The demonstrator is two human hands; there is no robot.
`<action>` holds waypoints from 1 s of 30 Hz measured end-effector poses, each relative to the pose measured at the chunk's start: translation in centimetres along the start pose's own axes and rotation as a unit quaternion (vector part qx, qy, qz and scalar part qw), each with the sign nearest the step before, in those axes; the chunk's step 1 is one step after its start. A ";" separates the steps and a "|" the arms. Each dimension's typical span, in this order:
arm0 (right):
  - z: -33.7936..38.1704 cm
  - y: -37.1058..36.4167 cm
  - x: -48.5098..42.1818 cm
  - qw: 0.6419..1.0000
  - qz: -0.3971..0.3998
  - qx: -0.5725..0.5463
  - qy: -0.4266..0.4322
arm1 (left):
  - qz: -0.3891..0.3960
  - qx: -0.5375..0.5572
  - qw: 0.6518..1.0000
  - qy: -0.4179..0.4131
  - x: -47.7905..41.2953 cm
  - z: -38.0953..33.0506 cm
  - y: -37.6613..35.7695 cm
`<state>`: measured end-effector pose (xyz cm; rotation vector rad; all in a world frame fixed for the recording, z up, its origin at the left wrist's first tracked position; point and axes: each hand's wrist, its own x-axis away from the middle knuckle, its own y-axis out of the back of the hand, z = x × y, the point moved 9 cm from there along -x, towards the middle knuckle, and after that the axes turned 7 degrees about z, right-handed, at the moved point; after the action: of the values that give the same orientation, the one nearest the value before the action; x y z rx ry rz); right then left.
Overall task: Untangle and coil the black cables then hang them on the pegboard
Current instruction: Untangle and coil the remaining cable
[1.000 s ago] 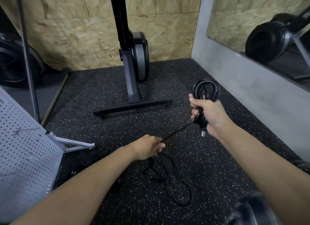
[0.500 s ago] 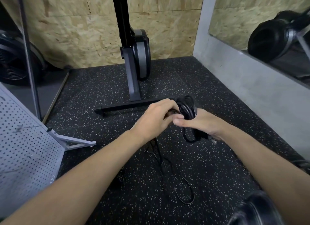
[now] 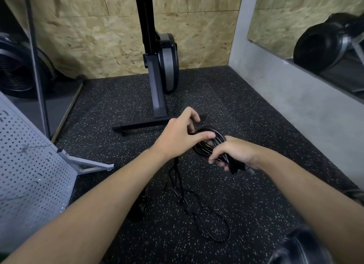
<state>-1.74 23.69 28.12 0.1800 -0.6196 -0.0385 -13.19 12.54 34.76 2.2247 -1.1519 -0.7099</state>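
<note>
From the head camera: the right hand [image 3: 234, 153] grips the coil [image 3: 208, 143] of black cable above the floor [image 3: 256, 204]; the left hand [image 3: 181, 134] pinches a strand at its top. Loose cable [image 3: 208, 222] trails below. The pegboard [image 3: 29, 165] stands at left.

Speckled black floor [image 3: 118, 106] meets a chipboard wall [image 3: 197, 37] and grey ledge [image 3: 295, 90].

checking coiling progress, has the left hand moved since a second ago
Yes. The left hand has gone forward: it was well short of the stand's base bar, and now its fingers overlap the bar's right end, at the cable coil.
</note>
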 end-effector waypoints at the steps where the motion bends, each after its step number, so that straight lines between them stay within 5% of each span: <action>1: -0.1 0.2 0.0 1.000 0.005 -0.006 0.000 | 0.019 0.005 1.000 0.017 0.0 0.8 -0.1; 13: 1.1 2.3 0.7 0.966 0.003 -0.249 0.071 | 0.155 -0.034 0.986 0.043 0.4 3.2 -1.9; 23: 1.9 3.1 0.5 0.964 -0.116 -0.173 0.168 | -0.026 0.105 0.991 0.082 0.3 0.1 -1.3; 30: 2.7 1.4 0.5 0.951 -0.116 -0.204 0.202 | -0.059 0.208 0.965 0.150 0.7 0.4 -1.9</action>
<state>-2.94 24.62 30.79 -0.1412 -0.1681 -0.3472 -12.02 12.79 33.07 2.6517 -1.0949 -0.1662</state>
